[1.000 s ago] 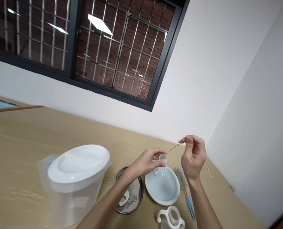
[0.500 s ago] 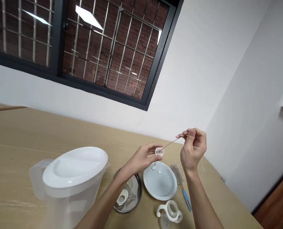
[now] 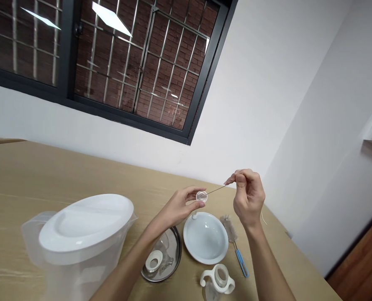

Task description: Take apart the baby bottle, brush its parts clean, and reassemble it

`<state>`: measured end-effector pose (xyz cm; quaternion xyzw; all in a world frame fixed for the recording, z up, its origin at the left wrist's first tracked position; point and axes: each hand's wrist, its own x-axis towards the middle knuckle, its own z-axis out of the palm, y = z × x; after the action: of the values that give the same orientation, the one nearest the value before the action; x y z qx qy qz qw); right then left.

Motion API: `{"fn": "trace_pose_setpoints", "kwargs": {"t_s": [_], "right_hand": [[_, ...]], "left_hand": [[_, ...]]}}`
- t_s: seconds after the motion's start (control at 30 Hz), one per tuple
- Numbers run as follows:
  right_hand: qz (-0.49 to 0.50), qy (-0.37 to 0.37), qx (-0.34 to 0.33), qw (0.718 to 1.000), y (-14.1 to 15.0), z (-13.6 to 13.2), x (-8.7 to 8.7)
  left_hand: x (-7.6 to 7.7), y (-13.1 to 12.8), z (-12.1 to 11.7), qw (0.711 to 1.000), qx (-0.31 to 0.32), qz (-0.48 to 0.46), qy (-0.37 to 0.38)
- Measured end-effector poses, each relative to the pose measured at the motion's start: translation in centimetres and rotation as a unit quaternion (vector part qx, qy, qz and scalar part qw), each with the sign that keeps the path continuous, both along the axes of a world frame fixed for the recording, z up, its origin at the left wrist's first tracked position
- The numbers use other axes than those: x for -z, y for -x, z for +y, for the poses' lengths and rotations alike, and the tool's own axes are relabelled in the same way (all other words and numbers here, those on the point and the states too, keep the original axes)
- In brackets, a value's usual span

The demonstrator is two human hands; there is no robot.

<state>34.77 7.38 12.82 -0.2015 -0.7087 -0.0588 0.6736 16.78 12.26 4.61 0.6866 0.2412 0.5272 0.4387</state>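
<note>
Head view: the left hand (image 3: pixel 181 207) pinches a small clear silicone disc (image 3: pixel 201 196) between thumb and fingers, while the right hand (image 3: pixel 247 196) grips a thin wire (image 3: pixel 215 190) whose glinting tip meets the disc, both held above a glossy white dish (image 3: pixel 206 238). Smooth plastic parts lie unjoined: a white ring (image 3: pixel 152 262) on a steel tray (image 3: pixel 170 261) at the dish's eight o'clock, a twin-handled clear bottle (image 3: pixel 217 281) at six, and a bristle brush (image 3: pixel 231 228) at three.
</note>
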Motion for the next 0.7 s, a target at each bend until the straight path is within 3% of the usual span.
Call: {"fn": "trace_pose_setpoints", "kwargs": {"t_s": [0.37, 0.53, 0.7], "right_hand": [[-0.033, -0.054, 0.029, 0.998, -2.0, -0.2, 0.5], [-0.065, -0.076, 0.037, 0.994, -2.0, -0.5, 0.7], [-0.093, -0.066, 0.020, 0.993, -1.3, -1.3, 1.0]], "left_hand": [[-0.3, -0.2, -0.7, 0.997, 0.053, -0.007, 0.056], [0.1, -0.6, -0.6, 0.998, 0.044, 0.003, 0.038], [0.0, -0.7, -0.6, 0.999, -0.007, 0.032, -0.008]]}}
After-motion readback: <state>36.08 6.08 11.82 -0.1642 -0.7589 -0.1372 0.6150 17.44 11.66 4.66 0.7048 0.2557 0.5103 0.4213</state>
